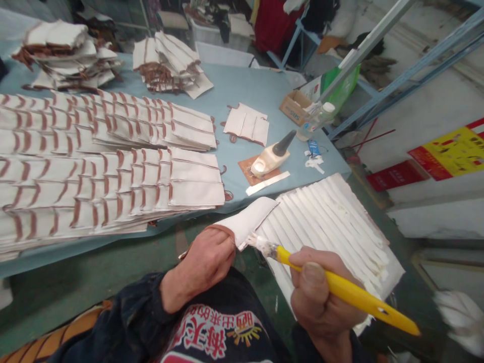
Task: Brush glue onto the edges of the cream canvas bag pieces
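Observation:
My left hand [206, 264] is closed around the near end of a white fabric piece [247, 214] with a brown edge, holding it up in front of the table. In my right hand [321, 292] is a paintbrush [348, 290] with a yellow handle, gripped from above. Its whitish, clotted bristles touch the near corner of the fabric piece, at its edge. Just right of the held piece, overlapping white strips [325, 222] lie fanned out on a slanted surface. The fingertips of my left hand are partly hidden behind the fabric.
Overlapping rows of white, brown-edged pieces [196, 176] cover the table's left side. Two stacks [166, 60] stand behind them. One single piece [247, 123] lies mid-table near a black-nozzled glue bottle [270, 156]. A small cardboard box [297, 107] and a blue metal frame [408, 80] are at the right.

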